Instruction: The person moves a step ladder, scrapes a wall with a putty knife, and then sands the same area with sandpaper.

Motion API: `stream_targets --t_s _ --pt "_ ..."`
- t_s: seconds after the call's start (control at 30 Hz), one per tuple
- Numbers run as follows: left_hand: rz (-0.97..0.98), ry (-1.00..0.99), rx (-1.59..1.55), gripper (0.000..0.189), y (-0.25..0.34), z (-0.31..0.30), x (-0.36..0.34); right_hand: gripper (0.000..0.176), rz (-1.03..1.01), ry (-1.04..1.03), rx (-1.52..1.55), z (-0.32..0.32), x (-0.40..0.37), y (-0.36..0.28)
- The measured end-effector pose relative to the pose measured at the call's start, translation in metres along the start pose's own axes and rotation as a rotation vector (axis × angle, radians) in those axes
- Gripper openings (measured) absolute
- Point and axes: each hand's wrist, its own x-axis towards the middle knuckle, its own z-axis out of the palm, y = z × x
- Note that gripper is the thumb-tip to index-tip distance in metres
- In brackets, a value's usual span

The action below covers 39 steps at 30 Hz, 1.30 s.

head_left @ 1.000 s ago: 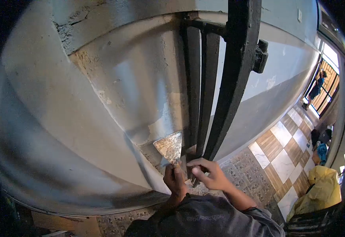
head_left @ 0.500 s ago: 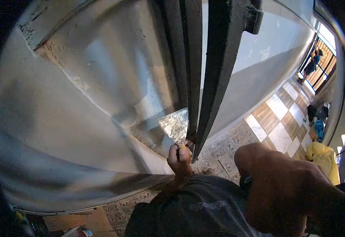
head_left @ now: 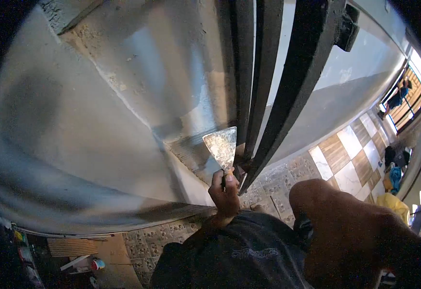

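Observation:
My left hand (head_left: 226, 195) grips a putty knife (head_left: 221, 145) by its handle. Its wide, triangular blade points up and is crusted with pale residue. Behind the blade is a rough, partly plastered wall (head_left: 172, 91), with the dark metal bars (head_left: 287, 96) just to its right. My right hand (head_left: 340, 226) looms close to the camera at lower right, its back toward me and its fingers curled under, out of sight. Beside it shows a dark object (head_left: 303, 225); I cannot tell what the hand holds.
A smooth grey surface (head_left: 75, 130) curves along the left. Patterned tiles (head_left: 157, 243) cover the floor below, and checkered tiles (head_left: 350, 144) run off to the right. A person (head_left: 397, 98) is by a far railing. A yellow cloth or bag (head_left: 394, 206) lies at right.
The view has shifted, so the wall and bars sit farther right. My left hand has turned the putty knife slightly, still holding it. The right hand stays raised at lower right.

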Motion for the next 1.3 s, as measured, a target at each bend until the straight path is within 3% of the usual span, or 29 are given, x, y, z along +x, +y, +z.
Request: stream_targets --t_s 0.53,0.63,0.73,0.97,1.07,1.13,1.17,1.3 --pt "-0.063 -0.062 -0.004 0.032 0.002 0.001 0.003 0.031 -0.078 -0.081 -0.056 0.004 0.003 0.011" --pt "-0.029 -0.061 0.02 0.031 -0.017 -0.002 0.0 0.03 -0.077 -0.094 -0.074 0.007 -0.028 -0.001" --pt "-0.085 -0.042 -0.022 0.03 -0.013 0.0 -0.002 0.029 -0.073 -0.105 -0.08 0.007 0.015 0.019" --pt "-0.073 -0.03 0.021 0.031 -0.004 -0.003 -0.001 0.027 -0.056 -0.111 -0.083 0.015 0.007 0.025" --pt "0.071 0.016 0.022 0.029 -0.009 0.002 0.0 0.026 -0.056 -0.117 -0.085 0.01 0.024 0.032" --pt "0.048 0.005 0.07 0.031 -0.009 -0.001 0.001 0.026 -0.068 -0.127 -0.075 0.008 -0.003 0.025" --pt "-0.073 -0.08 0.096 0.027 -0.005 -0.01 0.0 0.025 -0.077 -0.131 -0.071 0.011 0.0 0.033" --pt "-0.045 -0.067 0.075 0.026 0.0 -0.009 -0.001 0.024 -0.085 -0.132 -0.062 0.014 0.014 0.042"
